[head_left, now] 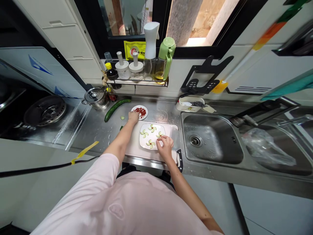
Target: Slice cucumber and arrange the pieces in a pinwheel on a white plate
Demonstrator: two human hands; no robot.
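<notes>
A white square plate (142,144) lies on a pale cutting board (133,150) and bears several pinwheel shapes of cucumber pieces with small red centres. My right hand (165,146) is over the plate's right edge, thumb and forefinger pinched together beside one pinwheel; whatever is between the fingertips is too small to name. My left hand (133,117) reaches to the left rim of a small round plate (146,112) of chopped red pieces (140,112), with its fingertips hidden. A knife (180,160) lies at the board's right end, its dark handle toward the counter's front edge.
A whole cucumber (115,108), a cucumber slice (122,117) and a steel pot (96,98) are at the left. Right of the board is a sink (212,138). Behind, a shelf (146,83) holds seasoning jars and an oil bottle (166,57). A white container (190,105) stands behind the sink.
</notes>
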